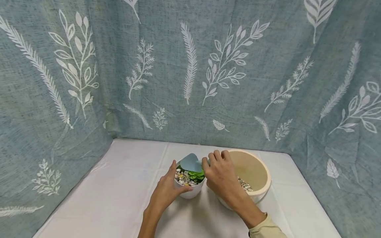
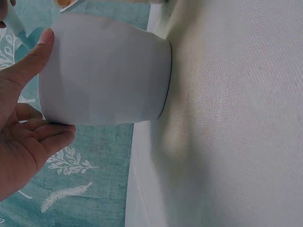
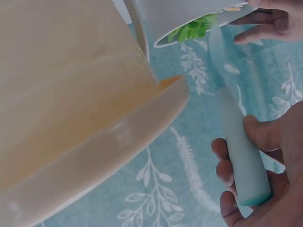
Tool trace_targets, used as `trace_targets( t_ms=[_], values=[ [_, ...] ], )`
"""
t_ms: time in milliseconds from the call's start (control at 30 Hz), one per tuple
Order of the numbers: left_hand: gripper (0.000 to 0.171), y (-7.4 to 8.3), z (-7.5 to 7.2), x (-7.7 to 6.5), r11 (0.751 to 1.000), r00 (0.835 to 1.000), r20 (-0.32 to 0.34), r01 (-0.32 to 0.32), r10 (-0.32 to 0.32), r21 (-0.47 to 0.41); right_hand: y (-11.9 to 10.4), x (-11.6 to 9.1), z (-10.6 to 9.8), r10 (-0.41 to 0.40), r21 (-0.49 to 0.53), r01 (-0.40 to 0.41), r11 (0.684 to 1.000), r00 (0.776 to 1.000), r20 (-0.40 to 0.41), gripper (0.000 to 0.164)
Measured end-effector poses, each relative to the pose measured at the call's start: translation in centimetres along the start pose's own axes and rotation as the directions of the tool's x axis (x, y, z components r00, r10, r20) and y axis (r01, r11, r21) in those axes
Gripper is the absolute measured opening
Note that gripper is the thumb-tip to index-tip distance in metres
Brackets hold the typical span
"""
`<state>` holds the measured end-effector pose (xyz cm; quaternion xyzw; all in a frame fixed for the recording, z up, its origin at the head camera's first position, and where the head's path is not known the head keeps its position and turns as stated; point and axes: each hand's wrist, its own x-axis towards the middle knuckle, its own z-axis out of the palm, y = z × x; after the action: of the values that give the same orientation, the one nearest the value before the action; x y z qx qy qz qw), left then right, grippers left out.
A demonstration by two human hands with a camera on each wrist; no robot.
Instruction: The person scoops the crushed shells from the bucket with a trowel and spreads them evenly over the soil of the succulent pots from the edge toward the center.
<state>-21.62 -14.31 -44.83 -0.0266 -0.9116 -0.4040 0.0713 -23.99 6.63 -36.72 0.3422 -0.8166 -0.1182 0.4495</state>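
In the head view a small white pot (image 1: 191, 192) stands on the table, with pebbles (image 1: 183, 178) and a green succulent (image 1: 196, 176) inside. My left hand (image 1: 166, 189) grips this pot at its left side near the rim; the left wrist view has the thumb and fingers on opposite sides of its wall. My right hand (image 1: 219, 172) holds a blue-grey trowel (image 1: 190, 163), fingers curled round its pale teal handle in the right wrist view. The trowel's blade lies over the small pot's opening and hides part of the plant.
A larger cream pot (image 1: 266, 180) stands just right of the small one, partly behind my right forearm, with pebbles (image 1: 244, 184) at its bottom. White cloth covers the table (image 1: 125, 191). A blue-green leaf-patterned curtain (image 1: 166, 66) closes off the back and both sides.
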Motion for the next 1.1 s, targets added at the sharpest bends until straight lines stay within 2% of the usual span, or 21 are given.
trace_targets(
  t_ms=[100, 200, 367, 467, 533, 600, 700, 767, 867, 933, 1000, 1100],
  values=[
    [0.121, 0.3, 0.2, 0.1, 1.000, 1.000, 0.010, -0.008, 0.008, -0.004, 0.9, -0.7, -0.2, 0.044, 0.031, -0.045, 0.999, 0.999, 0.005, 0.010],
    [0.120, 0.6, 0.5, 0.2, 1.000, 0.999, 0.029, -0.019, 0.020, -0.025, 2.5, -2.2, -0.6, 0.123, 0.101, -0.123, 0.987, 0.992, 0.002, 0.009],
    [0.116, 1.1, 0.7, 0.3, 0.999, 0.998, 0.052, -0.028, 0.030, -0.041, 6.3, -5.5, -1.4, 0.293, 0.227, -0.276, 0.934, 0.955, -0.046, 0.008],
    [0.115, 1.8, 0.5, 0.1, 0.999, 0.998, 0.057, -0.026, 0.027, -0.019, 8.7, -7.4, -2.3, 0.359, 0.224, -0.343, 0.912, 0.933, -0.032, 0.009],
    [0.113, 2.6, 0.4, -0.1, 0.998, 0.998, 0.040, -0.055, 0.055, 0.008, 10.4, -8.5, -2.8, 0.368, 0.191, -0.365, 0.911, 0.930, 0.023, 0.010],
    [0.106, 3.8, 0.3, -0.2, 0.994, 0.995, 0.018, -0.103, 0.103, 0.024, 11.7, -9.1, -3.0, 0.351, 0.134, -0.363, 0.922, 0.931, 0.104, 0.011],
    [0.094, 6.1, 0.6, 0.0, 0.979, 0.980, -0.011, -0.200, 0.200, 0.027, 12.7, -9.1, -2.6, 0.285, 0.033, -0.303, 0.952, 0.923, 0.257, 0.014],
    [0.086, 7.7, 1.3, 0.2, 0.966, 0.966, 0.000, -0.260, 0.260, 0.010, 12.6, -8.6, -2.0, 0.234, -0.022, -0.240, 0.970, 0.915, 0.328, 0.018],
    [0.086, 9.5, 3.2, 0.4, 0.947, 0.946, 0.061, -0.320, 0.318, 0.020, 11.7, -7.8, -0.5, 0.168, -0.066, -0.154, 0.986, 0.914, 0.370, 0.028],
    [0.089, 10.2, 4.5, 0.2, 0.944, 0.941, 0.106, -0.327, 0.322, 0.037, 10.9, -7.6, 0.7, 0.133, -0.089, -0.107, 0.990, 0.921, 0.365, 0.030],
    [0.092, 10.6, 5.7, -0.2, 0.948, 0.943, 0.139, -0.313, 0.303, 0.056, 10.4, -7.7, 1.7, 0.114, -0.097, -0.083, 0.992, 0.920, 0.374, 0.028],
    [0.092, 10.9, 6.7, -0.2, 0.952, 0.948, 0.130, -0.299, 0.290, 0.059, 10.4, -7.6, 2.9, 0.135, -0.104, -0.101, 0.989, 0.900, 0.415, 0.024]
  ],
)
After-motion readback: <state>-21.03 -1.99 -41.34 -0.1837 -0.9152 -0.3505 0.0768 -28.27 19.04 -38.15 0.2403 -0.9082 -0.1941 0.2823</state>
